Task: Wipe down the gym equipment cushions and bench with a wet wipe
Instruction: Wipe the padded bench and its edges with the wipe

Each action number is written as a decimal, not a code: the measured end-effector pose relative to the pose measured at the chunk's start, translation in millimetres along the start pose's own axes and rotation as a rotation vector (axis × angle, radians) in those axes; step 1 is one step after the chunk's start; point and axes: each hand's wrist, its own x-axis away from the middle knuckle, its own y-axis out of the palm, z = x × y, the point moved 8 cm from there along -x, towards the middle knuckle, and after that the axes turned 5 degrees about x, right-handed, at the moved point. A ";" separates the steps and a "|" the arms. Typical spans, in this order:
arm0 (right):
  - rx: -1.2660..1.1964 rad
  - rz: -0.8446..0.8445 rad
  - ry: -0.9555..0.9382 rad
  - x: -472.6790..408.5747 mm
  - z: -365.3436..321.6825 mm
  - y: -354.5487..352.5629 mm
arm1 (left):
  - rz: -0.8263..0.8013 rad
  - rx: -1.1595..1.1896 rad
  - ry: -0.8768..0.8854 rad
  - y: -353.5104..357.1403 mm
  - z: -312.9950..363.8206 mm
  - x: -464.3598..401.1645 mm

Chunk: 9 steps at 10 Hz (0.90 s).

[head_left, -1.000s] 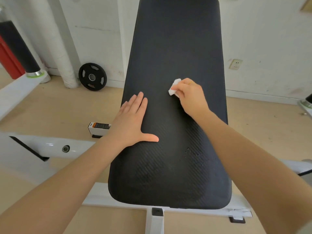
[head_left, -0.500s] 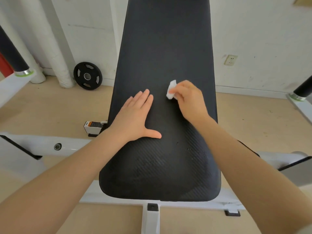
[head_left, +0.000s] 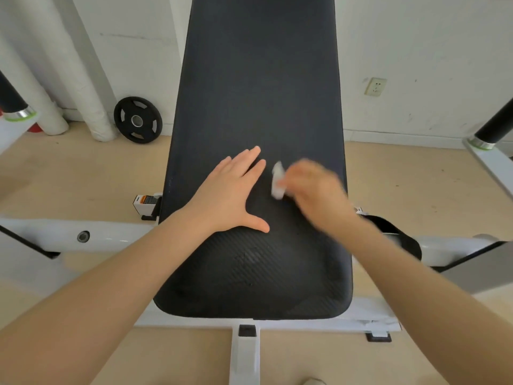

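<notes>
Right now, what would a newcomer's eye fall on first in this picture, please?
The long black bench pad fills the middle, running away toward the white wall. On it, the left hand lies flat with fingers spread, while the blurred right hand beside it grips a white wet wipe. A black weight plate leans on the wall at the left.

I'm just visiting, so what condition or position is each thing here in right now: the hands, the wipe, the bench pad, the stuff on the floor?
left hand: flat, fingers straight, pressing on the pad.
right hand: blurred in motion, gripping the wipe.
wet wipe: bunched up, against the pad.
bench pad: inclined, with faint marks near its lower end.
weight plate: upright, leaning against the wall.
small box: on the floor beside the bench.
</notes>
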 end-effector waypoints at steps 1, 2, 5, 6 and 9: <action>0.005 0.120 0.298 -35.0 56.1 -17.6 | -0.052 -0.068 -0.016 12.5 6.8 -2.3; -0.086 0.033 0.452 -33.9 81.4 2.3 | -0.068 -0.102 -0.032 17.9 4.0 -5.0; -0.066 -0.380 0.020 101.7 -22.2 43.9 | -0.090 -0.052 -0.053 21.0 5.9 -0.9; 0.035 -0.346 0.057 85.6 -9.8 21.5 | -0.077 -0.048 -0.057 16.4 10.2 6.3; 0.023 -0.045 0.189 60.2 52.3 -9.2 | -0.144 -0.076 -0.015 41.2 33.8 41.5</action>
